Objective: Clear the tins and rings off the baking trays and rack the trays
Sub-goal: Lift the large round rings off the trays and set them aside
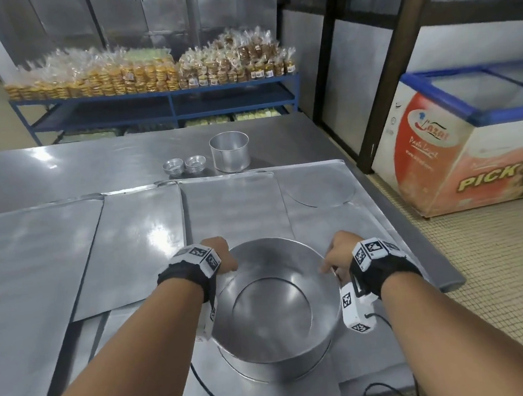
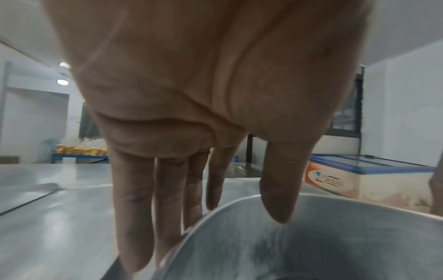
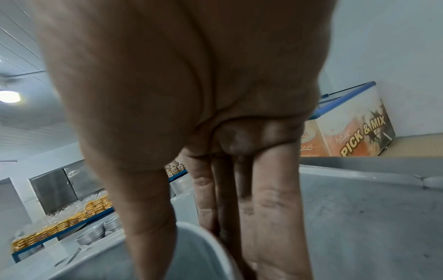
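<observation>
A bakery workroom with steel cabinets at the back holds a long steel table (image 1: 57,167) overlaid with flat baking trays (image 1: 33,254), and the landmark here is the big round cake ring (image 1: 275,309) standing on the near tray. Beyond the ring, at the far edge of the trays, sit two stacks of small tart tins (image 1: 185,165) and just to their right a taller, narrower ring (image 1: 229,151); a thin round disc (image 1: 323,188) lies flat on the tray between that one and the big ring, off to the right. Right of the ring, off the table, stands a chest freezer (image 1: 461,151); far behind it, a blue rack (image 1: 159,95) carries bagged baked goods. The left hand (image 1: 219,255) pinches the ring's left rim, thumb (image 2: 280,189) inside the wall and fingers (image 2: 134,208) straight down the outside. The right hand (image 1: 340,252) pinches the opposite rim the same way, thumb (image 3: 153,217) within, fingers (image 3: 275,217) outside. Gripping at opposite sides probably keeps the wide, bottomless hoop level and round when lifted. It likely goes beside the other pieces beyond the trays, so the trays can be racked; no tray rack is in view.
</observation>
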